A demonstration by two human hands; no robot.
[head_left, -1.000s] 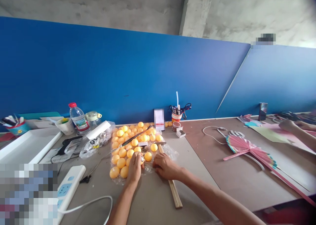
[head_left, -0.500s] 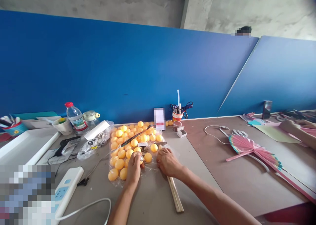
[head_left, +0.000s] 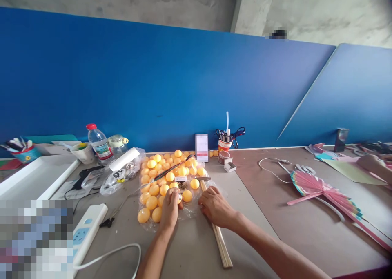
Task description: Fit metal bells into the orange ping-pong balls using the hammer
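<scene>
My left hand [head_left: 170,209] is closed at the near edge of a clear plastic bag of orange balls [head_left: 152,202]. A small shiny thing shows at its fingertips, too small to make out. My right hand [head_left: 216,205] lies over a bundle of thin wooden sticks [head_left: 221,246], its fingers curled down on the upper part. The fingertips are partly hidden. Loose orange balls [head_left: 194,184] sit between the hands. On the bag rest a long dark thin tool [head_left: 171,168], a small labelled packet [head_left: 180,179] and a heap of small dark bits [head_left: 183,185].
A white power strip [head_left: 88,230], a white tray [head_left: 39,172] and a water bottle [head_left: 100,144] stand at left. Behind are a phone-like panel [head_left: 201,148] and a cup of tools [head_left: 225,143]. A pink fan [head_left: 318,189] lies right, near another person's hand [head_left: 372,164].
The view has shifted slightly, so the table things appear a little farther right. Both hands keep nearly the same places and grips. The other person's hand has moved a little.
</scene>
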